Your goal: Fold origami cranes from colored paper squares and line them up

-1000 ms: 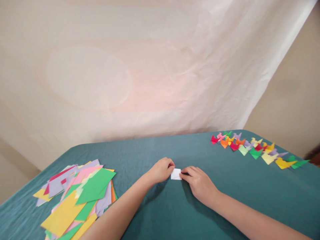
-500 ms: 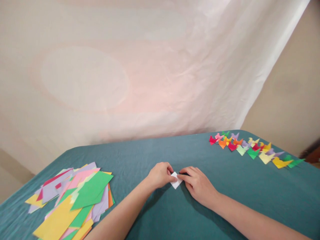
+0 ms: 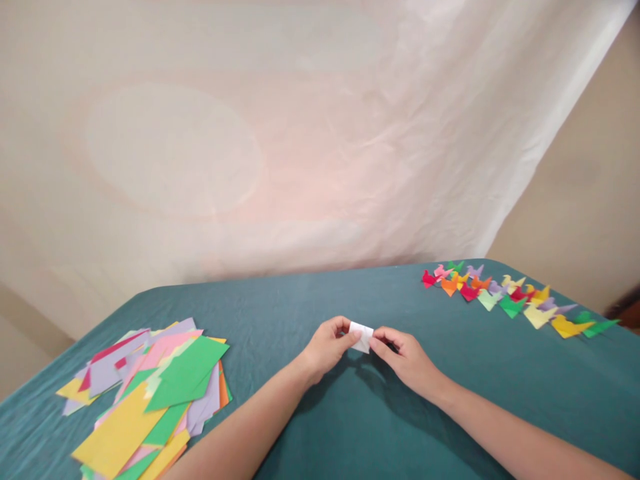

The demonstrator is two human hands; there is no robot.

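A small folded white paper point(image 3: 361, 335) is held just above the teal tablecloth point(image 3: 310, 433) at the middle of the table. My left hand point(image 3: 327, 345) pinches its left edge with closed fingers. My right hand point(image 3: 406, 357) pinches its right edge, fingers curled. A dark shadow lies on the cloth under both hands.
A loose pile of coloured paper sheets point(image 3: 150, 397) lies at the near left. A row of several small folded paper figures point(image 3: 510, 298) in mixed colours runs along the far right of the table. A pale crumpled backdrop point(image 3: 280, 133) hangs behind the table.
The white paper was pressed flat on the cloth under both hands; now both hands have lifted it off the table and hold it between them.
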